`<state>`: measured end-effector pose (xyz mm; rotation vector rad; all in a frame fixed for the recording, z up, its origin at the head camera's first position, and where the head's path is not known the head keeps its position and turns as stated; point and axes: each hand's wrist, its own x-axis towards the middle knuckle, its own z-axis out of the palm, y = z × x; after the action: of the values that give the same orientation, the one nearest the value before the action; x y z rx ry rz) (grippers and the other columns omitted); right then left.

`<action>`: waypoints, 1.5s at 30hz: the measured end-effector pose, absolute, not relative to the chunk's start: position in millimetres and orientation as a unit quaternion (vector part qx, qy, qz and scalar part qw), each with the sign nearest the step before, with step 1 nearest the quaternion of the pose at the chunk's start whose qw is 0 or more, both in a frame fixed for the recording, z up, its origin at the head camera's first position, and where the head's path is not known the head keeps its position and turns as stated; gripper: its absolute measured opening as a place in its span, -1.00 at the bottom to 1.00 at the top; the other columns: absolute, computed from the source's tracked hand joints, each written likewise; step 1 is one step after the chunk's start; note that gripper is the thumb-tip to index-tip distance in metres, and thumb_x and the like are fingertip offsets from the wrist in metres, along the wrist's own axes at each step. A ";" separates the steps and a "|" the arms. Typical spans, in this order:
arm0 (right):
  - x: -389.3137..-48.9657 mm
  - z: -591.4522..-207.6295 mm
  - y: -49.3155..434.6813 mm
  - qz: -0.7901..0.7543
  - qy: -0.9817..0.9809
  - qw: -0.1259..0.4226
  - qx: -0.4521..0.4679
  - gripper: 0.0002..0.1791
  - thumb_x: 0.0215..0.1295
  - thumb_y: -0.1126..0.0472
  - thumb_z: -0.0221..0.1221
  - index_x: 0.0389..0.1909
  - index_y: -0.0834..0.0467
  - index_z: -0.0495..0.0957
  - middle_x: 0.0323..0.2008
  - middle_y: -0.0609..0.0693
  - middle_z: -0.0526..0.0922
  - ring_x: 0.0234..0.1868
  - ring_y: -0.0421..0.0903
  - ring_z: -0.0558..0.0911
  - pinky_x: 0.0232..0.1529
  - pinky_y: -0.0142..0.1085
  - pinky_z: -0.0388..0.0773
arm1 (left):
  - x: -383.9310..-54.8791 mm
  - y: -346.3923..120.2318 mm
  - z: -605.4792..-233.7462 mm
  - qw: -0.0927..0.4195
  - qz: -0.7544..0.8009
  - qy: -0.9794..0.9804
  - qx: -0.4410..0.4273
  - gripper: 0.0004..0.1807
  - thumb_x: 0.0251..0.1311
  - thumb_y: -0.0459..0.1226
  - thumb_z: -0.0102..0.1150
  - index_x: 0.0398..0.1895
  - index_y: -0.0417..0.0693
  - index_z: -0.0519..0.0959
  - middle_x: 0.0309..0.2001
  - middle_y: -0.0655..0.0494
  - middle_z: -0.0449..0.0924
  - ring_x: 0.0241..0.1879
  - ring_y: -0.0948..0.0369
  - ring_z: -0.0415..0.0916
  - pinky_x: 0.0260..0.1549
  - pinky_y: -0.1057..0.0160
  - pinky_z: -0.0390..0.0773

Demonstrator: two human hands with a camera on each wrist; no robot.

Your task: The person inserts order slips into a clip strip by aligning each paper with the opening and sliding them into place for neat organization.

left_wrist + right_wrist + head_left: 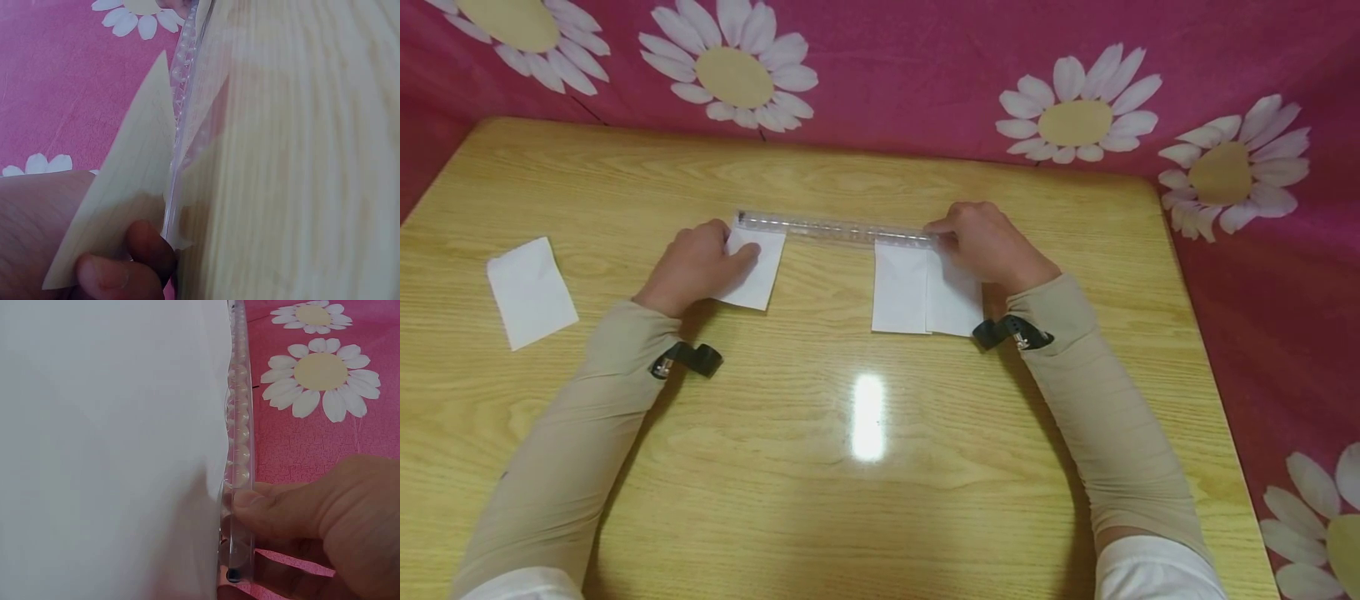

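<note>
A clear plastic strip [831, 230] with a row of round shapes along it spans the space between my hands. My left hand [700, 262] pinches a small white paper [760, 267] near the strip's left end; in the left wrist view, curled fingers [119, 275] lie under the paper beside the strip's edge. At the other end my right hand [988, 237] grips the strip between thumb and fingers, as the right wrist view shows. Two white papers [900, 287] lie side by side along the strip's right part, the outer one partly behind the hand. Whether the papers are stuck to the strip, I cannot tell.
A separate white paper [533, 293] lies on the left of the wooden table [805, 517]. Behind the table is a pink cloth with white daisies [887, 83]. Black straps [696, 358] hang at both wrists.
</note>
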<state>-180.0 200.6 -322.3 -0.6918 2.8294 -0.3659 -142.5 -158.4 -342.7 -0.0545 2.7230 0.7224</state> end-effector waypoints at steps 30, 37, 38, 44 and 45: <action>-180.1 -323.3 200.7 -0.129 0.958 0.104 -0.236 -0.64 0.53 0.33 0.07 0.25 0.13 0.62 -0.11 0.24 0.70 -0.26 0.04 0.45 -0.21 -0.18 0.43 | -142.0 -150.2 -341.9 0.167 0.238 0.957 -0.003 -0.35 0.48 0.07 -0.04 0.25 -0.37 0.39 -0.08 -0.27 0.56 -0.16 -0.07 0.51 -0.15 0.04 0.53; -180.7 -324.5 201.3 -0.130 0.958 0.106 -0.231 -0.63 0.54 0.32 0.05 0.25 0.13 0.62 -0.11 0.24 0.69 -0.26 0.03 0.45 -0.20 -0.18 0.42 | -142.7 -148.8 -343.2 0.159 0.237 0.958 0.011 -0.38 0.48 0.06 -0.02 0.23 -0.35 0.41 -0.11 -0.25 0.57 -0.18 -0.06 0.52 -0.15 0.03 0.53; -180.6 -324.5 201.3 -0.130 0.958 0.106 -0.230 -0.63 0.54 0.32 0.05 0.25 0.13 0.62 -0.11 0.24 0.69 -0.25 0.03 0.45 -0.20 -0.18 0.42 | -142.8 -148.6 -343.4 0.158 0.238 0.958 0.014 -0.38 0.48 0.06 -0.02 0.24 -0.34 0.41 -0.11 -0.25 0.58 -0.19 -0.06 0.52 -0.15 0.03 0.53; -180.5 -324.2 200.9 -0.127 0.959 0.105 -0.232 -0.63 0.53 0.32 0.05 0.25 0.12 0.63 -0.10 0.25 0.70 -0.25 0.03 0.46 -0.19 -0.17 0.44 | -142.4 -146.4 -342.6 0.155 0.240 0.958 0.020 -0.39 0.48 0.05 -0.01 0.24 -0.31 0.42 -0.15 -0.22 0.59 -0.22 -0.04 0.53 -0.20 0.06 0.53; -180.6 -324.2 200.9 -0.127 0.959 0.105 -0.232 -0.63 0.53 0.32 0.05 0.25 0.12 0.63 -0.10 0.25 0.70 -0.25 0.03 0.45 -0.19 -0.16 0.44 | -142.0 -146.0 -342.3 0.155 0.239 0.958 0.019 -0.40 0.47 0.05 -0.01 0.24 -0.31 0.43 -0.15 -0.22 0.59 -0.23 -0.04 0.53 -0.21 0.06 0.54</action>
<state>-180.6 200.9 -324.2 -0.6847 2.8252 -0.3747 -142.0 -146.0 -342.3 0.0544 2.7449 0.6859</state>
